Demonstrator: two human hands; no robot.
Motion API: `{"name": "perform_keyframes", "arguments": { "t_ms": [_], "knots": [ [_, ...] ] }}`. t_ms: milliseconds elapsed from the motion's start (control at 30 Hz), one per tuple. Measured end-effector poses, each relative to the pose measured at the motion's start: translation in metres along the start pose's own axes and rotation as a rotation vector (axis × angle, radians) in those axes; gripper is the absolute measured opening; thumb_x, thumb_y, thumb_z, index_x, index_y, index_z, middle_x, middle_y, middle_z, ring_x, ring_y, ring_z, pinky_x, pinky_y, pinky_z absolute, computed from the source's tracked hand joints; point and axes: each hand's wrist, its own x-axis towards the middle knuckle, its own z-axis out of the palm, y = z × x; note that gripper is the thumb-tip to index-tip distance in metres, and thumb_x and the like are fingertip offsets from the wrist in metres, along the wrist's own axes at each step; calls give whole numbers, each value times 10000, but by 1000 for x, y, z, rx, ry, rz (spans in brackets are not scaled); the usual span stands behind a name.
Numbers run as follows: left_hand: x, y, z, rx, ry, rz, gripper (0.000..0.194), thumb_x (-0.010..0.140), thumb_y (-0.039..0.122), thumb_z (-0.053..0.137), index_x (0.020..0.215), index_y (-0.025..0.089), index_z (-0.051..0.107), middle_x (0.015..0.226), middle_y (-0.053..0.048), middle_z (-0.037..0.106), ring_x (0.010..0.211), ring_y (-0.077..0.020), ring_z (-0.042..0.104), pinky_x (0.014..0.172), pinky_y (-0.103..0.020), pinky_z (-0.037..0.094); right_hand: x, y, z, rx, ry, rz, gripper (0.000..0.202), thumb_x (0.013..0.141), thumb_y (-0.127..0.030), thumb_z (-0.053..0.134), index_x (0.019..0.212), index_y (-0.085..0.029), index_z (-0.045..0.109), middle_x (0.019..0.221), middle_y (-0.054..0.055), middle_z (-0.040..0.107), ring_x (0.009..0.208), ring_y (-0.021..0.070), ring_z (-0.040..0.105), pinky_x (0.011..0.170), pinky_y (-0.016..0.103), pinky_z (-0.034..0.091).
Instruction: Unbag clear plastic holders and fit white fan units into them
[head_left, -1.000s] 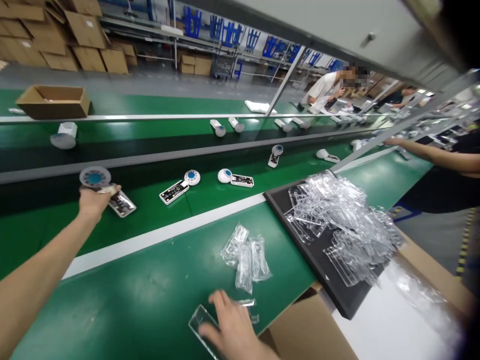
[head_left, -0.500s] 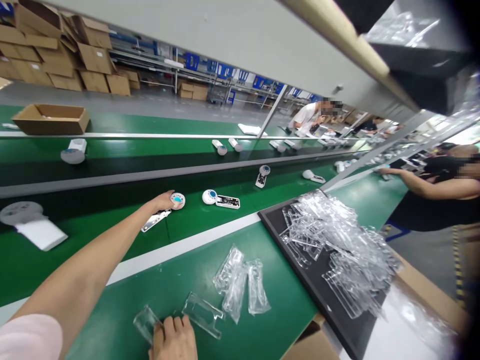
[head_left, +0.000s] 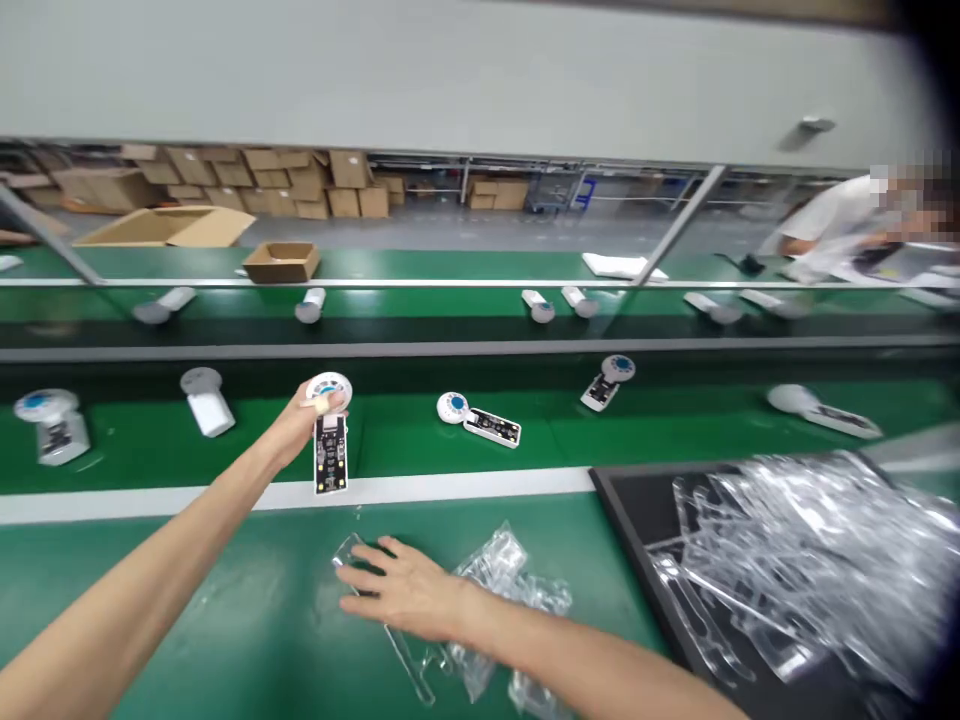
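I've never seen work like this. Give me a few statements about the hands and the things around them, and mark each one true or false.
1. The left hand holds a white plastic device with a round head and a black circuit board. True.
2. The right hand is clenched in a fist. False: its fingers are spread over a clear plastic frame.
3. A jumbled pile of clear plastic pieces lies on a flat black tray. True.
4. The small open brown cardboard box stands beside the right hand. False: it stands on the far green tabletop.
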Motion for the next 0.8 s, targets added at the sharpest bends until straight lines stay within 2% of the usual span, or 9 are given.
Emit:
{"name": "perform_keyframes", "arguments": {
  "t_ms": [67,167,233,333,400,467,667,800],
  "knots": [
    [-30,3,-20,-88,55,-21,511,624,484,693,989,154,557,896,-92,669,769,-242,660,700,-374,531,5,17,7,-9,-66,-151,327,806,-164,629,1104,-283,565,1392,-18,473,1346,177,302,1076,399,286],
    [-75,2,-42,-265,195,-90,428,626,436,710,921,156,577,811,-86,678,729,-248,666,644,-366,542,15,30,1,17,-39,-237,346,761,-85,639,1056,-258,592,1341,3,529,1313,170,361,1085,384,272],
    [-100,0,-52,-385,296,-112,401,624,385,738,922,158,597,835,-84,686,769,-249,671,654,-346,544,18,29,-16,69,-14,-172,431,733,-48,632,1129,-210,577,1247,65,592,1217,198,471,1048,387,329],
    [-125,-4,-55,-415,395,-86,417,630,396,750,940,156,608,895,-84,680,828,-253,669,691,-331,535,15,14,-49,193,20,98,610,800,-215,638,1358,-159,400,1112,105,615,1059,226,556,952,388,431],
    [-134,-6,-49,-390,427,-85,467,608,424,764,962,167,600,922,-67,670,830,-247,666,683,-319,524,15,-1,-63,264,113,272,699,852,-345,586,1443,-194,245,1131,101,573,1077,236,528,929,393,450],
    [-137,-10,-37,-379,423,-89,517,587,453,773,989,187,589,939,-46,659,833,-234,658,658,-303,511,21,-17,-67,271,246,394,669,887,-360,523,1458,-221,203,1113,93,547,1083,245,505,904,401,466],
    [-142,-20,13,-426,284,-93,567,588,500,759,1033,202,573,931,-36,636,818,-195,617,617,-265,472,59,-50,-44,151,569,681,536,880,-290,490,1391,-187,364,1080,130,508,999,278,517,786,425,522],
    [-145,-21,25,-389,295,-87,556,599,489,756,1050,238,548,984,-29,620,842,-178,608,608,-249,469,65,-61,-32,99,638,812,518,860,-256,518,1359,-159,414,1044,146,525,956,290,516,825,477,483]
  ]
}}
